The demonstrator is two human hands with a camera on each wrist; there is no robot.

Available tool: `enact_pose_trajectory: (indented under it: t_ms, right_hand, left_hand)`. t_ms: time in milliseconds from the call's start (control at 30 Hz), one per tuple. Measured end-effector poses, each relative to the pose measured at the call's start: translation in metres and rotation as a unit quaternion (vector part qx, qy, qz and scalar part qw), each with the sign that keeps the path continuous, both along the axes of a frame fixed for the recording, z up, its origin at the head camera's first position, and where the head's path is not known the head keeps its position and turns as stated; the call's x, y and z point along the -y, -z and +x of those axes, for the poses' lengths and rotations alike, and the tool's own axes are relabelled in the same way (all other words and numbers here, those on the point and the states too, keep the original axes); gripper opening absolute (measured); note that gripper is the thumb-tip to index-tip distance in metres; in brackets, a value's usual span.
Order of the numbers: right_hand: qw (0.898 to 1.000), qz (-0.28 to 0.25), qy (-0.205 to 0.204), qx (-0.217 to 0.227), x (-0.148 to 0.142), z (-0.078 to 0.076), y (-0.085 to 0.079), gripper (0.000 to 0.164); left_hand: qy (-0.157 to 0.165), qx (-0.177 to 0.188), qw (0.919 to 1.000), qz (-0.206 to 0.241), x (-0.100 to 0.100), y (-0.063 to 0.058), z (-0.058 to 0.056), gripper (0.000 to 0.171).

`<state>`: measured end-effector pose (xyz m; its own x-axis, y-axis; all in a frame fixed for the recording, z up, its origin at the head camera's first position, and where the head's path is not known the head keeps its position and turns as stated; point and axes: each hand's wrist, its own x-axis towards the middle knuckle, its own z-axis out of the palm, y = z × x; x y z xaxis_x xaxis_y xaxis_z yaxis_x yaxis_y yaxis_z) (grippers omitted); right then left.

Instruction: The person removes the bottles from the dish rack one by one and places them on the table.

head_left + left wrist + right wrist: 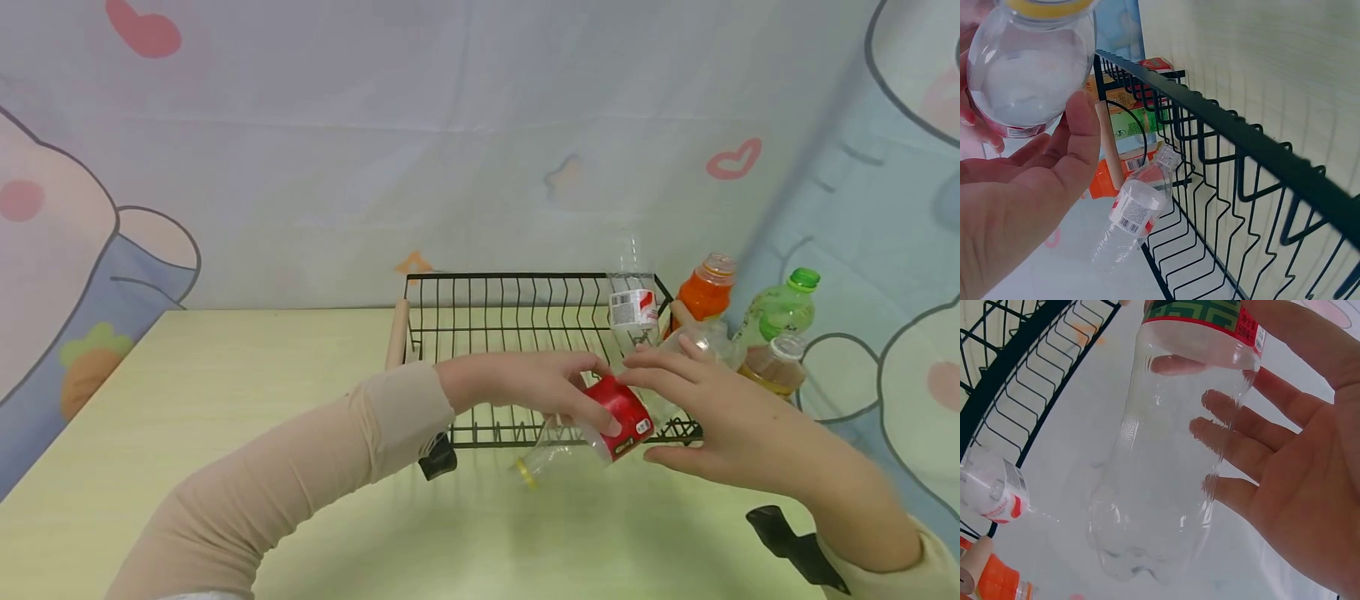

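Over the front of the wire rack (510, 276), my left hand (536, 387) grips a clear plastic bottle (628, 415) around its red label. The bottle is tilted, its yellow-capped neck pointing down and to the left in the head view. In the left wrist view, the fingers and thumb curl about the bottle (1029, 81). My right hand (723, 421) is spread at the base end, fingers loosely extended. Its fingertips overlap the clear bottle wall (1166, 456) in the right wrist view. Another clear bottle (633, 308) with a white and red label leans inside the rack's right end.
Right of the rack stand an orange bottle (703, 293), a green bottle (776, 312) and a white-capped bottle (776, 367). The rack has wooden handles (397, 333) at its ends. Behind the pale table (262, 358) hangs a printed cloth (337, 167).
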<state>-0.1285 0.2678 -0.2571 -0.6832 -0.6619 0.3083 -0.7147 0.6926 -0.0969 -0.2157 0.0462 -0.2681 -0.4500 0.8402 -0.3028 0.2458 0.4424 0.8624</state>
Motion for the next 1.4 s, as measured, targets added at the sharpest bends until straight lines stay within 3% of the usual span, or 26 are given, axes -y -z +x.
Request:
enact_pose_trajectory:
  t_ms: [233,667,933,1233,1400]
  right_hand:
    - [0.998,0.035,0.03,0.038,0.005,0.0,0.001,0.065]
    - [0.998,0.048,0.03,0.027,0.005,0.001,0.009,0.064]
    - [0.997,0.047,0.044,0.039,0.002,0.002,0.01,0.065]
    - [0.999,0.018,0.015,-0.029,-0.006,-0.001,0.01,0.069]
    - [0.999,-0.002,0.014,-0.04,-0.012,-0.003,0.008,0.071]
  left_hand:
    - [0.003,0.014,0.9999,0.001,0.0,0.004,0.002,0.054]
    - [0.002,0.032,0.9995,-0.006,-0.006,0.009,0.001,0.044]
    - [0.012,0.025,0.9996,-0.01,-0.009,0.01,-0.001,0.044]
    - [0.011,-0.002,0.9999,0.003,-0.011,0.004,-0.005,0.047]
    - [0.0,-0.006,0.9998,0.019,-0.011,-0.002,-0.008,0.05]
